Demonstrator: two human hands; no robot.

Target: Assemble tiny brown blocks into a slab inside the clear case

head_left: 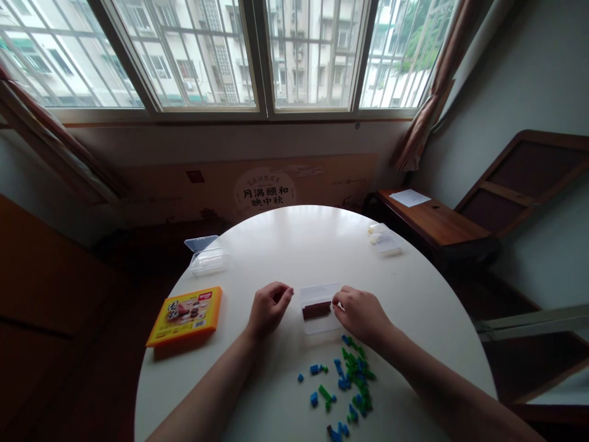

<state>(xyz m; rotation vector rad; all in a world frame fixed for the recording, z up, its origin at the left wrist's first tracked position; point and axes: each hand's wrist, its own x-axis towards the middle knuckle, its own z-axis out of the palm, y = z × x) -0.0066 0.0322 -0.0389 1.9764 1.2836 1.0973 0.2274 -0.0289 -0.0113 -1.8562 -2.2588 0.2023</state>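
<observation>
A shallow clear plastic box (317, 329) lies on the white round table in front of me, with dark brown strips (316, 310) side by side in it. Over the box's right side is my right hand (361, 312), its fingertips pinched together close to the right end of the strips; anything between them is too small to make out. My left hand (270, 308) is left of the box, fingers curled and thumb against the index finger. Whether it holds something is hidden. Small blue and green building bricks (356, 371) are scattered on the near side of the box.
A yellow game box (186, 316) lies at the table's left edge. Behind it is an open clear case (208, 261). Another clear container (385, 240) with pale pieces stands at the back right. A wooden bench (437, 215) with paper (409, 197) is beyond the table.
</observation>
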